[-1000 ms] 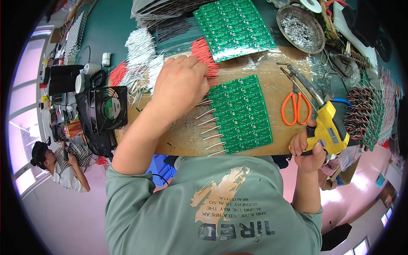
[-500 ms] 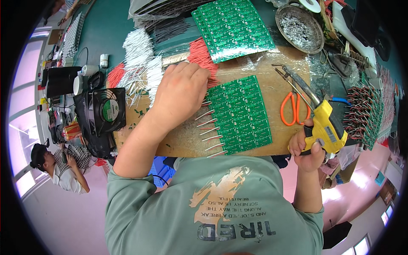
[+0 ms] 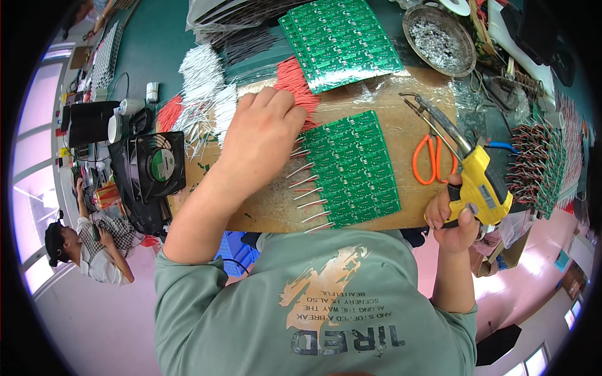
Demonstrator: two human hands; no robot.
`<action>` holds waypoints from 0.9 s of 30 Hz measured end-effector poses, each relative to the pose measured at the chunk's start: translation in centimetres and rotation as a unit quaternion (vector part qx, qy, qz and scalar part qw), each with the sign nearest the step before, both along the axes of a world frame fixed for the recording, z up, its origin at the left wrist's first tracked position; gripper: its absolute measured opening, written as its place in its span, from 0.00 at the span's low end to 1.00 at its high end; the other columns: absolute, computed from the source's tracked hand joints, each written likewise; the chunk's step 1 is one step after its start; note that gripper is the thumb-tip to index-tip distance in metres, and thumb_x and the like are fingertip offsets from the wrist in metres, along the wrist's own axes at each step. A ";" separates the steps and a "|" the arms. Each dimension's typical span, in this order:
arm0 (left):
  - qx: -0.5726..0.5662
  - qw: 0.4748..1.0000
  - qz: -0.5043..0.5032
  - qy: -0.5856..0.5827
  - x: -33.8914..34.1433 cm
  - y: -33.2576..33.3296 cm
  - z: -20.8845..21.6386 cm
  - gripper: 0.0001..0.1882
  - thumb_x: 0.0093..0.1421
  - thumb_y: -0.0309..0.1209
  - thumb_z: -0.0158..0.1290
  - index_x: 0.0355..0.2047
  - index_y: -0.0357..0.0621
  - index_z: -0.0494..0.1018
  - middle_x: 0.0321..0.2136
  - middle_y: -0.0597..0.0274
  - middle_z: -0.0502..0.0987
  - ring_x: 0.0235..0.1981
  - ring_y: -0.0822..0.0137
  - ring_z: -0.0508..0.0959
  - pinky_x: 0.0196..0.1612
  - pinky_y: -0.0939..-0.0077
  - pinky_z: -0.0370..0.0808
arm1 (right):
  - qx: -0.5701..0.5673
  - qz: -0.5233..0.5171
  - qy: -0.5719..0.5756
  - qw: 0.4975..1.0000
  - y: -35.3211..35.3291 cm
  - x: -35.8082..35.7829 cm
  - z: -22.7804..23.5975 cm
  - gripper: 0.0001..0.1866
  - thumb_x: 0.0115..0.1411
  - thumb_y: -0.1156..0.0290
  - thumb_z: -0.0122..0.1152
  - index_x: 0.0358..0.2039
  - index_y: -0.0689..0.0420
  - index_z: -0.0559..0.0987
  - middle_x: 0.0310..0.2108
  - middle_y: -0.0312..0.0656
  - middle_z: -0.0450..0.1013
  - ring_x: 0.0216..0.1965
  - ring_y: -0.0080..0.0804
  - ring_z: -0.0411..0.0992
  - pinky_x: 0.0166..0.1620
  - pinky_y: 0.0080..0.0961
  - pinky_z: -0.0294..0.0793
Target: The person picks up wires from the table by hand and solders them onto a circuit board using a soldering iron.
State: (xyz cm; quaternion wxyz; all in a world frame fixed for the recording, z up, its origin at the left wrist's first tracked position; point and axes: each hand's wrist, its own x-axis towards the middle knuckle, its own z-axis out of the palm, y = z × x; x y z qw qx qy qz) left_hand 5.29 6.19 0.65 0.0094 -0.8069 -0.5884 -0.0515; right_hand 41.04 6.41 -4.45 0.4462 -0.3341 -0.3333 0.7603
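My left hand (image 3: 263,141) lay flat on the wire leads at the green circuit board panel (image 3: 352,168), grasping nothing. Right of the panel (beyond the orange scissors (image 3: 427,156)) my right hand (image 3: 453,218) clenched the yellow soldering gun (image 3: 478,182); leads were best pinned steady.

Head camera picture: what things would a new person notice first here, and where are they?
First comes the green circuit board panel in the middle of the brown work board, with wire leads sticking out of its left edge. The left hand rests at that edge, beside the red wires. At the right, the right hand grips a yellow soldering gun, and orange scissors lie between gun and panel.
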 end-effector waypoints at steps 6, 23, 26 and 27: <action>0.027 0.997 0.027 -0.062 -0.1 -0.3 -0.2 0.08 0.55 0.26 0.60 0.37 0.44 0.79 0.36 0.59 0.77 0.41 0.55 0.76 0.45 0.59 0.72 | -0.005 0.007 0.009 1.000 0.0 0.1 -0.1 0.41 0.58 0.51 0.71 0.60 0.66 0.66 0.21 0.35 0.64 0.18 0.26 0.63 0.22 0.24 0.64; 0.109 0.976 0.012 -0.189 1.8 -2.3 -3.0 0.12 0.50 0.24 0.60 0.37 0.42 0.78 0.37 0.61 0.77 0.40 0.57 0.78 0.42 0.64 0.73 | -0.070 0.151 -0.034 0.985 -2.6 -1.7 1.3 0.43 0.55 0.52 0.77 0.60 0.65 0.67 0.25 0.33 0.66 0.25 0.21 0.64 0.28 0.22 0.66; 0.104 0.964 -0.002 -0.243 1.5 -2.1 -2.8 0.10 0.53 0.23 0.60 0.37 0.41 0.78 0.43 0.56 0.78 0.46 0.53 0.78 0.48 0.63 0.74 | -0.065 0.158 -0.032 0.985 -2.4 -2.0 1.2 0.43 0.56 0.51 0.75 0.62 0.64 0.66 0.25 0.32 0.65 0.25 0.22 0.64 0.28 0.22 0.66; 0.105 0.964 -0.001 -0.244 1.3 -2.1 -2.6 0.10 0.53 0.23 0.60 0.37 0.41 0.78 0.43 0.56 0.78 0.46 0.53 0.78 0.48 0.63 0.74 | -0.065 0.147 -0.019 0.987 -2.4 -2.2 1.1 0.43 0.56 0.51 0.75 0.62 0.64 0.66 0.25 0.32 0.65 0.24 0.22 0.64 0.28 0.23 0.66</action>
